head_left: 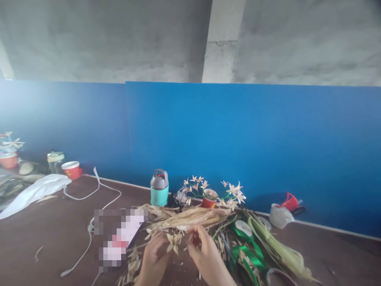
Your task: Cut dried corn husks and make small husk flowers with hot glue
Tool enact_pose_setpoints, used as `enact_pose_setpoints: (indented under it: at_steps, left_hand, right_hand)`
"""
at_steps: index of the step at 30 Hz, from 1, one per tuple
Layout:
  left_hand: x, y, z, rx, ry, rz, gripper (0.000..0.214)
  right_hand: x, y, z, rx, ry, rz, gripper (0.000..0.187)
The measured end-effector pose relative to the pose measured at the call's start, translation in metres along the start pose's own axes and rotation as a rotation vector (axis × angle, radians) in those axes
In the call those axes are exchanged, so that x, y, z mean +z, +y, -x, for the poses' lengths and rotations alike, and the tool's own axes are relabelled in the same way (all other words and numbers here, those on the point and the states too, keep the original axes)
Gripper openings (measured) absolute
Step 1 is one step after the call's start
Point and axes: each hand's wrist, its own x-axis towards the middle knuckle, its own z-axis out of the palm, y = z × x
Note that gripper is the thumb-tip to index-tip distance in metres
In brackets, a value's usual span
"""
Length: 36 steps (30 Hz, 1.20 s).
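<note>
My left hand (154, 254) and my right hand (202, 252) meet low in the middle of the view, over a brown table (53, 234). Between their pinched fingers is a small pale straw flower (174, 240) with pointed petals. Both hands are closed on it, the left from the left side, the right from the right. Just behind them lies a heap of dried straw leaves (190, 218). Beyond that stands a small red pot of finished straw flowers (210, 194).
A teal flask (159, 188) stands by the blue wall. Green ribbon rolls (245, 238) and pale green stalks (276, 248) lie to the right. A white cable (89, 230) crosses the left side, beside a white bag (35, 190), a red cup (71, 170) and a jar (55, 161).
</note>
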Motion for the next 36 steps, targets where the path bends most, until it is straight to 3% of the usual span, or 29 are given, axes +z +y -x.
enact_pose_setpoints:
  at_steps: [1, 9, 14, 21, 31, 36]
  left_hand:
    - [0.000, -0.001, 0.000, 0.012, 0.005, -0.006, 0.022]
    - [0.000, -0.002, 0.000, 0.035, -0.047, -0.028, 0.018]
    - [0.000, 0.002, 0.000, 0.067, -0.093, 0.067, 0.014]
    - [0.003, 0.010, 0.005, -0.294, -0.076, 0.243, 0.012]
    - [0.000, 0.009, 0.004, -0.119, 0.010, -0.078, 0.017]
    - [-0.001, 0.007, 0.002, -0.078, 0.018, -0.098, 0.018]
  right_hand:
    - [0.000, -0.002, 0.001, -0.023, 0.012, 0.010, 0.008]
    - [0.002, -0.017, 0.009, -0.013, -0.079, -0.001, 0.017]
    - [0.007, -0.010, 0.007, 0.030, -0.025, 0.001, 0.013]
    - [0.014, -0.006, 0.006, 0.239, -0.011, -0.244, 0.010]
    - [0.021, -0.008, 0.008, 0.397, 0.013, -0.499, 0.020]
    - [0.020, -0.010, 0.008, 0.319, -0.051, -0.471, 0.019]
